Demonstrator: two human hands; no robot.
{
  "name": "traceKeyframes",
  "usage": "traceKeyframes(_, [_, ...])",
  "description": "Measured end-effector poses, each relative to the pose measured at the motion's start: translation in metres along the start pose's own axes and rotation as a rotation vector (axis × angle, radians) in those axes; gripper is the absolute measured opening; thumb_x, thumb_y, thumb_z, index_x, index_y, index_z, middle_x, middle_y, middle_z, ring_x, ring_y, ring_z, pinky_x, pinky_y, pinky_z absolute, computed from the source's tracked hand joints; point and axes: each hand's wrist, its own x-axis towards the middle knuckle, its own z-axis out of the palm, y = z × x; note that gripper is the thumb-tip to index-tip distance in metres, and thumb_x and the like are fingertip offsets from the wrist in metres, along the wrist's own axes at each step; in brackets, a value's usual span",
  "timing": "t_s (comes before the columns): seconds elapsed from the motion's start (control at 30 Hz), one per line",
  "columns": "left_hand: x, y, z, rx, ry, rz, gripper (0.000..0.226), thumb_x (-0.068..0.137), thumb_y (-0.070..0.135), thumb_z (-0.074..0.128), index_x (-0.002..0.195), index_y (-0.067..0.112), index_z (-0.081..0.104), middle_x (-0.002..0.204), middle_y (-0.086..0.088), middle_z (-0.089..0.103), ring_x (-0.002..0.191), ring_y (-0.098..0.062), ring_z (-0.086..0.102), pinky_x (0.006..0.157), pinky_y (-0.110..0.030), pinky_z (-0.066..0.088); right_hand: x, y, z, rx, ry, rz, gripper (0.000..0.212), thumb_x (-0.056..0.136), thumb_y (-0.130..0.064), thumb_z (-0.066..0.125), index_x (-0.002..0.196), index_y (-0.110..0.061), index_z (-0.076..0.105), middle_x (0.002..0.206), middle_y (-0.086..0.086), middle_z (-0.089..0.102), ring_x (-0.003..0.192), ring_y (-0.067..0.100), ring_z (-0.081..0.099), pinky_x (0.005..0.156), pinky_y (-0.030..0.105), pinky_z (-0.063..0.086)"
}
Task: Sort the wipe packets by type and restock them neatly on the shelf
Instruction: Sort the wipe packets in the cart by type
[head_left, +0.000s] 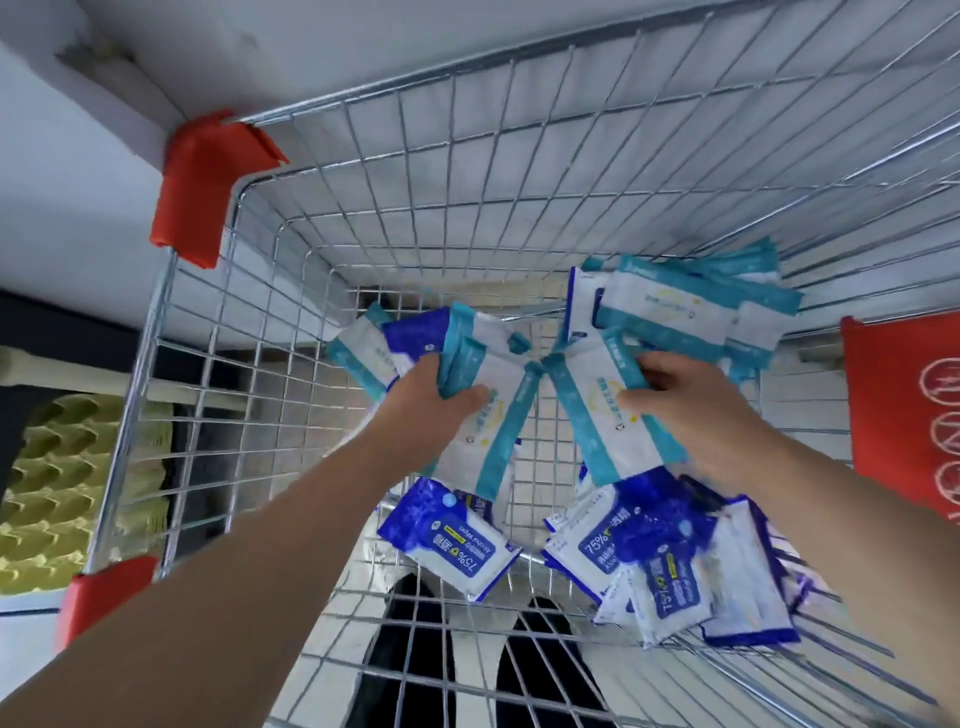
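Left grip (427, 396), right grip (693, 415) in cart (415, 171), each curled round teal packets (501, 434)

The silver wire shopping cart (467, 171), fitted with red plastic corner guards (208, 182), is carrying teal-and-white wipe packets (670, 306) across its far floor; dark-blue-and-white alcohol wipe packets (452, 540) are lying nearer.

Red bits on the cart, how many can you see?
3. The far-left corner guard, the near-left corner guard, and a red panel with white symbols at the right edge. Others may be out of view.
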Motion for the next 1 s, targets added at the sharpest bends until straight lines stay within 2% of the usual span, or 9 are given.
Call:
traceKeyframes(0.13, [-0.009, 0.024, 0.038, 0.089, -0.07, 0.047, 0.033, 0.086, 0.041, 0.065, 0.105, 0.015, 0.055, 0.095, -0.007, 0.064, 0.083, -0.024, 0.061, 0.077, -0.04, 0.051, -0.013, 0.021, -0.043, 0.042, 0.055, 0.077, 0.028, 0.074, 0.004, 0.069, 0.084, -0.022, 0.071, 0.092, 0.011, 0.074, 0.083, 0.032, 0.068, 0.079, 0.049, 0.054])
traceKeyframes(0.23, [-0.01, 0.046, 0.065, 0.048, -0.073, 0.076, 0.035, 0.086, 0.043, 0.064, 0.107, 0.017, 0.056, 0.098, -0.006, 0.066, 0.087, -0.025, 0.064, 0.081, -0.045, 0.054, -0.014, 0.033, -0.067, 0.1, 0.12, 0.102, 0.024, 0.075, 0.004, 0.069, 0.081, -0.02, 0.072, 0.088, 0.012, 0.073, 0.081, 0.03, 0.067, 0.079, 0.057, 0.053])
traceKeyframes(0.4, [0.002, 0.087, 0.097, 0.06, -0.007, 0.139, 0.029, 0.091, 0.043, 0.058, 0.109, 0.02, 0.054, 0.092, 0.001, 0.064, 0.081, -0.017, 0.062, 0.072, -0.034, 0.051, 0.004, 0.038, -0.096, 0.193, 0.237, 0.107, 0.018, 0.078, -0.013, 0.07, 0.095, -0.006, 0.068, 0.1, 0.021, 0.07, 0.092, 0.04, 0.067, 0.087, 0.058, 0.052])
traceKeyframes(0.5, [0.019, 0.108, 0.105, 0.004, 0.066, 0.122, 0.035, 0.091, 0.043, 0.057, 0.112, 0.015, 0.056, 0.098, -0.002, 0.065, 0.086, -0.023, 0.064, 0.076, -0.037, 0.054, 0.02, 0.031, -0.11, 0.248, 0.317, 0.069, 0.016, 0.087, -0.005, 0.063, 0.102, 0.0, 0.065, 0.099, 0.018, 0.069, 0.075, 0.029, 0.066, 0.071, 0.038, 0.058])
traceKeyframes(0.63, [0.037, 0.131, 0.115, -0.114, 0.041, 0.123, 0.031, 0.092, 0.032, 0.056, 0.118, 0.014, 0.055, 0.109, -0.006, 0.066, 0.095, -0.025, 0.065, 0.087, -0.045, 0.054, 0.039, 0.018, -0.116, 0.341, 0.478, -0.006, 0.033, 0.084, 0.004, 0.063, 0.113, -0.002, 0.05, 0.111, 0.015, 0.065, 0.083, 0.023, 0.066, 0.068, 0.034, 0.056])
traceKeyframes(0.77, [0.051, 0.139, 0.133, -0.031, 0.012, 0.135, 0.025, 0.092, 0.018, 0.051, 0.116, 0.013, 0.049, 0.11, -0.008, 0.061, 0.088, -0.021, 0.06, 0.077, -0.039, 0.054, 0.045, 0.016, -0.108, 0.155, 0.378, -0.084, 0.028, 0.087, -0.003, 0.059, 0.112, -0.015, 0.053, 0.122, 0.007, 0.058, 0.076, 0.016, 0.058, 0.055, 0.02, 0.048])
traceKeyframes(0.83, [0.056, 0.138, 0.138, 0.04, 0.051, 0.179, 0.024, 0.092, 0.02, 0.057, 0.115, 0.011, 0.053, 0.102, -0.003, 0.062, 0.084, -0.019, 0.061, 0.075, -0.037, 0.055, 0.045, 0.021, -0.104, -0.073, 0.306, -0.165, 0.037, 0.086, -0.017, 0.065, 0.122, -0.019, 0.055, 0.13, 0.0, 0.049, 0.096, 0.016, 0.056, 0.075, 0.019, 0.046])
traceKeyframes(0.9, [0.061, 0.136, 0.14, 0.089, 0.08, 0.192, 0.023, 0.089, 0.027, 0.065, 0.108, 0.015, 0.058, 0.089, 0.005, 0.063, 0.08, -0.015, 0.062, 0.072, -0.033, 0.055, 0.048, 0.026, -0.1, -0.207, 0.281, -0.184, 0.055, 0.08, -0.028, 0.073, 0.13, -0.024, 0.051, 0.134, 0.003, 0.036, 0.121, 0.019, 0.041, 0.097, 0.028, 0.039])
traceKeyframes(1.0, [0.063, 0.134, 0.141, 0.123, 0.136, 0.201, 0.026, 0.084, 0.044, 0.068, 0.096, 0.021, 0.064, 0.082, 0.009, 0.065, 0.073, -0.009, 0.062, 0.066, -0.029, 0.054, 0.053, 0.024, -0.091, -0.345, 0.334, -0.179, 0.072, 0.07, -0.043, 0.078, 0.133, -0.034, 0.044, 0.141, 0.008, 0.02, 0.132, 0.027, 0.024, 0.11, 0.039, 0.031])
